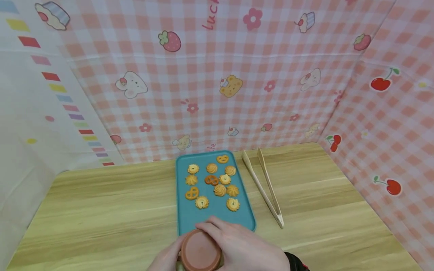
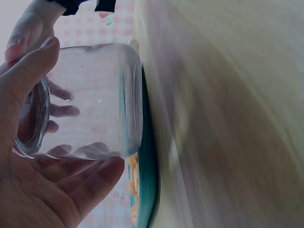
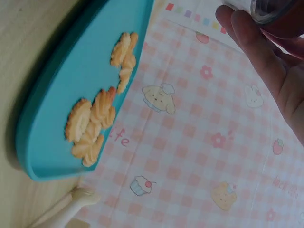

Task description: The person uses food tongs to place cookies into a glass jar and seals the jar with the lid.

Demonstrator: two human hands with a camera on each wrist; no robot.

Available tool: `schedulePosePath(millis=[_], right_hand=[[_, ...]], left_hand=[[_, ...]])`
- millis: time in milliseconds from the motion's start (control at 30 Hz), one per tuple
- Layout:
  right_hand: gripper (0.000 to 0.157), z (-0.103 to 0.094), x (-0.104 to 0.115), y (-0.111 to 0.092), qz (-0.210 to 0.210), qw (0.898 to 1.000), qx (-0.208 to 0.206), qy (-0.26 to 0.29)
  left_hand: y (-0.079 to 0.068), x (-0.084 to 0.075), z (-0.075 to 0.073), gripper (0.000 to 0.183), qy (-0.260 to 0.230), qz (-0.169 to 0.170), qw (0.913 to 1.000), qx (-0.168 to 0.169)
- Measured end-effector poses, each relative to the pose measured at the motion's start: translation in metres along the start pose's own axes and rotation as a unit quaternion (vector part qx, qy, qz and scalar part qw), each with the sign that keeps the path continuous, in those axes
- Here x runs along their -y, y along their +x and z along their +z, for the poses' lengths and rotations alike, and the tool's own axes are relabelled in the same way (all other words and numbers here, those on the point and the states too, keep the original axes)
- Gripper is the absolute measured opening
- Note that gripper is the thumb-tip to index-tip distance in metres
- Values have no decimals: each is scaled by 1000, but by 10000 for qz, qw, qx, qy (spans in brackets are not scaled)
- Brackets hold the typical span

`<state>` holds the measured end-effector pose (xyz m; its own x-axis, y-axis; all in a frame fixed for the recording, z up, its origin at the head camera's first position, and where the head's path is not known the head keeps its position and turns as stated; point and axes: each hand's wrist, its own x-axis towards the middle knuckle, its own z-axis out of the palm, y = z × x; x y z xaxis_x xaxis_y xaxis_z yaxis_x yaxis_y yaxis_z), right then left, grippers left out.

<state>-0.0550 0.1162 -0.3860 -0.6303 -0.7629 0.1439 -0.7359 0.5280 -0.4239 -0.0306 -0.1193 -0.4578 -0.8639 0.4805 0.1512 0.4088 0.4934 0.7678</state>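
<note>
At the left of the head view, a wood-grain table [image 1: 112,210] extends beneath a white-and-pink gingham backdrop [image 1: 203,67] printed with strawberries, cupcakes and animal faces. At bottom centre, the left hand [image 1: 165,257], partly cut off by the frame's lower edge, curves round the left side of a clear glass jar [image 2: 95,99], whose brownish-pink lid [image 1: 201,251] faces the camera; the left wrist view shows its thumb and fingers on opposite sides of the vessel. Just above the jar in the frame lies a teal tray [image 1: 191,222], its near edge hidden by the hands, bearing nine cookies [image 1: 220,190] and three pretzels [image 1: 211,180]. To the right of the lid, the right hand [image 1: 242,242] grips the jar from the other side, its fingers closed about the lid's upper right edge; a black cuff [image 1: 293,262] circles its wrist. Farther right, beside the tray, wooden tongs [image 1: 255,180] lie with their arms spread, tips toward the backdrop and joined end toward lower right.
</note>
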Motion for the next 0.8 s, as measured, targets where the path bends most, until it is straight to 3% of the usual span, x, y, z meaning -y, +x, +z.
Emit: schedulePosePath(millis=[167,400,600,800], right_hand=[[78,-4,0,-3,-48,9998,-20,-187],[79,-3,0,-3,-73,9995,-65,-302],[76,0,4,0,-211,9977,-49,-635],[69,9,6,1,-577,9914,-12,-1178]], left_hand=[[1,-6,3,85,-34,-143,9999,40],[3,-3,6,87,146,209,9995,-204],[2,2,3,84,-213,179,9995,119],[2,7,4,79,-636,-15,9958,655]])
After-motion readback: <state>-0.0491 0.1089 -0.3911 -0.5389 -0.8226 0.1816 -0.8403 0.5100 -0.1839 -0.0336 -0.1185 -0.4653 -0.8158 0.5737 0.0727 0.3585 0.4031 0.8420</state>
